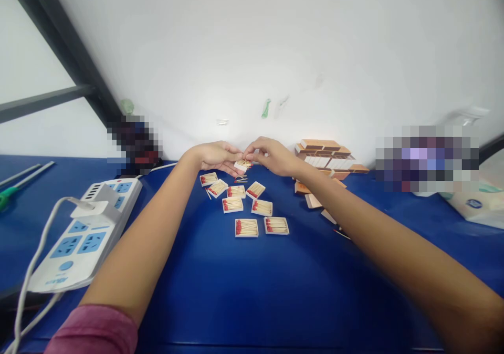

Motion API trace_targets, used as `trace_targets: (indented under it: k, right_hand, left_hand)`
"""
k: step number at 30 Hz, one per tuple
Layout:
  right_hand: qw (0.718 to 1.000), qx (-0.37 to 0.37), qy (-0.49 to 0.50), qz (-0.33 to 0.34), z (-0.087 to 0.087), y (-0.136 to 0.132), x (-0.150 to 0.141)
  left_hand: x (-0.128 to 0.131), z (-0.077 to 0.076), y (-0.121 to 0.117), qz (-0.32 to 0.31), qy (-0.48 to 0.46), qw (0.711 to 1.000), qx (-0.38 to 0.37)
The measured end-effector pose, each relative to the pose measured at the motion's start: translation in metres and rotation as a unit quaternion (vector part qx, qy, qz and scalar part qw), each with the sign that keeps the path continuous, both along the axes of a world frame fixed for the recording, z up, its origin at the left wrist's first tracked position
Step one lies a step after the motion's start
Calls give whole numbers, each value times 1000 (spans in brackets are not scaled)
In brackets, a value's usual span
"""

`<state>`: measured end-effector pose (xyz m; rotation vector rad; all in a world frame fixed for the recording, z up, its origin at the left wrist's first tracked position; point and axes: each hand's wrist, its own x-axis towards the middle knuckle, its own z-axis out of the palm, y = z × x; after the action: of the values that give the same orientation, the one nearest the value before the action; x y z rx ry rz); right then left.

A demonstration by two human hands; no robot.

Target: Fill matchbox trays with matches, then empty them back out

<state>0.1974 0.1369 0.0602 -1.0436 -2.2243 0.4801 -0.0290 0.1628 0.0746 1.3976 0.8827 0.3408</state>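
Observation:
Near the wall, my left hand (218,155) supports a small white matchbox tray (241,166) filled with matches. My right hand (271,155) meets it there, thumb and fingertips pinched together over the tray's matches. Whatever lies between those fingertips is too small to make out. Just below the hands, a few loose matches (241,179) lie on the blue table (252,285). Several more filled matchbox trays are spread toward me, among them one at the front left (246,228) and one at the front right (276,226). Their red match heads mostly point left.
Orange-brown matchbox covers (325,157) are stacked against the wall, with more pieces beside my right forearm. A white power strip (86,238) with a plugged-in charger and cable stands left. Green-handled scissors (4,199) lie far left; a tissue pack (478,204) is far right.

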Motion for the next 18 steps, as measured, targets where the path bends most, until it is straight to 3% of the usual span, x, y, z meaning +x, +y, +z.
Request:
trace_targets:
  k: [5, 12, 18]
  right_hand:
    - [999, -8, 19, -51, 0, -13, -1]
    - [997, -56, -26, -48, 2, -26, 0]
    - [982, -181, 39, -18, 6, -23, 0]
  left_hand:
    - [-1, -1, 2, 34, 6, 999, 6]
    - [3, -2, 2, 32, 27, 999, 10]
    - [4, -1, 0, 59, 37, 998, 8]
